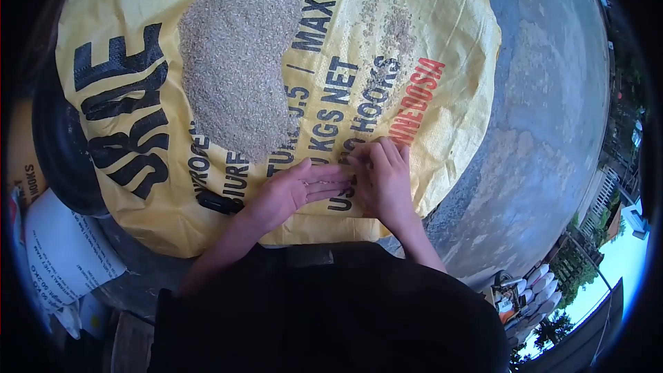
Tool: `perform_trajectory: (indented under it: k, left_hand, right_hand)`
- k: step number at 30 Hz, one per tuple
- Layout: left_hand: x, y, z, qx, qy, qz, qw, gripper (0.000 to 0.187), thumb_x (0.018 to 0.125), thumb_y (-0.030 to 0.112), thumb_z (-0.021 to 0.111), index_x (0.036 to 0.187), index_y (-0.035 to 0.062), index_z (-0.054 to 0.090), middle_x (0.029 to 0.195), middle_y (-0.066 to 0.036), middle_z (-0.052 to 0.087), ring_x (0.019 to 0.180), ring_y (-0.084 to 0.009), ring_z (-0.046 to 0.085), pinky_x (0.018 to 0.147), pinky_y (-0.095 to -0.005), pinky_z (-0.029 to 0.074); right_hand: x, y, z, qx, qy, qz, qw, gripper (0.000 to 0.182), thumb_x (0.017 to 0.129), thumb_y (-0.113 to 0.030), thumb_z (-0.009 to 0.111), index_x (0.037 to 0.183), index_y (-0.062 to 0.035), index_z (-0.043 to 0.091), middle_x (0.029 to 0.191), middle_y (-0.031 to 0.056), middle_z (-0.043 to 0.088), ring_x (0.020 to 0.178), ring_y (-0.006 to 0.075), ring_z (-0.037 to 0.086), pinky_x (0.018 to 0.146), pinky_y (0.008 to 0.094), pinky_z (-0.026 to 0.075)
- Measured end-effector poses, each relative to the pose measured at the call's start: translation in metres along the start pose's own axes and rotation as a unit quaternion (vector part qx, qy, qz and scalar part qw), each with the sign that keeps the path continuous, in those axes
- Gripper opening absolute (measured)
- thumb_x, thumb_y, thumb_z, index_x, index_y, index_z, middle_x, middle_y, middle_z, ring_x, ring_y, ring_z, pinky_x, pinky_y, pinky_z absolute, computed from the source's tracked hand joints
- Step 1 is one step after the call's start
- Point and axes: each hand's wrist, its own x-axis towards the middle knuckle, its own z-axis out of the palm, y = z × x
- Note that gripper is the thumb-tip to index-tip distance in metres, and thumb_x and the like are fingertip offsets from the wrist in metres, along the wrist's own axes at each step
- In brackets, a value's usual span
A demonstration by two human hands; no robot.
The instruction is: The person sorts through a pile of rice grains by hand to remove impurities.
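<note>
My left hand [286, 197] lies palm up over the yellow woven sack [442, 145], its fingers stretched out to the right. A few small pale grains [324, 182] rest on those fingers. Bent in a pinch, my right hand [384, 179] meets the left fingertips; whatever is between its fingers is too small or hidden to make out. Beyond my hands, a large heap of pale grain [242, 55] is spread on the sack. A thinner patch of darker, brownish grain [399, 31] is scattered at the upper right.
A small black object [219, 202] lies on the sack left of my left wrist. At the left are a black rounded object [65, 152] and a white printed sack [69, 252]. Grey concrete [532, 131] extends to the right, with stacked filled bags [542, 290] farther off.
</note>
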Motion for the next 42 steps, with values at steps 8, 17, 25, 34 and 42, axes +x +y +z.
perform_trajectory:
  k: [8, 17, 25, 34, 42]
  left_hand:
    - [0.007, 0.003, 0.005, -0.038, 0.015, 0.037, 0.998, 0.068, 0.112, 0.047, 0.028, 0.148, -0.0089, 0.044, 0.148, -0.025, 0.052, 0.141, -0.0347, 0.049, 0.124, -0.0494, 0.032]
    - [0.005, 0.007, 0.001, -0.007, -0.018, 0.056, 0.998, 0.071, 0.112, 0.049, 0.022, 0.143, -0.0076, 0.051, 0.146, -0.030, 0.053, 0.141, -0.0443, 0.048, 0.123, -0.0546, 0.032]
    - [-0.003, 0.016, -0.003, -0.008, -0.027, 0.059, 0.998, 0.071, 0.112, 0.048, 0.021, 0.140, -0.0079, 0.053, 0.143, -0.030, 0.056, 0.139, -0.0451, 0.049, 0.123, -0.0544, 0.032]
    - [-0.004, 0.041, -0.006, -0.007, -0.071, 0.040, 0.997, 0.074, 0.110, 0.053, 0.024, 0.143, -0.0073, 0.051, 0.145, -0.031, 0.054, 0.142, -0.0470, 0.044, 0.124, -0.0582, 0.028]
    - [0.045, 0.076, 0.016, 0.028, -0.099, -0.049, 0.993, 0.080, 0.109, 0.057, 0.020, 0.143, -0.0095, 0.050, 0.142, -0.032, 0.056, 0.139, -0.0515, 0.047, 0.120, -0.0612, 0.030]
  right_hand:
    - [0.012, -0.014, -0.015, 0.051, -0.016, -0.066, 0.996, 0.017, 0.084, -0.008, 0.078, 0.092, -0.0098, 0.063, 0.085, 0.0016, 0.060, 0.082, 0.0212, 0.058, 0.077, 0.0364, 0.037]
    - [0.033, 0.022, -0.024, -0.033, 0.142, 0.070, 0.987, 0.016, 0.087, -0.002, 0.073, 0.099, -0.0074, 0.065, 0.092, 0.0052, 0.062, 0.083, 0.0218, 0.060, 0.080, 0.0370, 0.038]
    - [0.034, 0.021, -0.014, -0.030, 0.214, 0.036, 0.976, 0.022, 0.088, -0.007, 0.074, 0.109, -0.0063, 0.065, 0.111, 0.0097, 0.065, 0.103, 0.0280, 0.061, 0.092, 0.0399, 0.042]
    - [0.023, 0.030, -0.023, -0.205, 0.246, 0.168, 0.932, 0.066, 0.093, -0.028, 0.073, 0.150, -0.0064, 0.046, 0.166, 0.0250, 0.024, 0.157, 0.0456, 0.013, 0.123, 0.0631, 0.007]
    - [0.041, 0.061, -0.033, 0.154, 0.237, 0.341, 0.897, 0.106, 0.088, -0.029, 0.081, 0.160, 0.0063, 0.012, 0.165, 0.0336, 0.018, 0.154, 0.0447, 0.023, 0.124, 0.0460, 0.024]
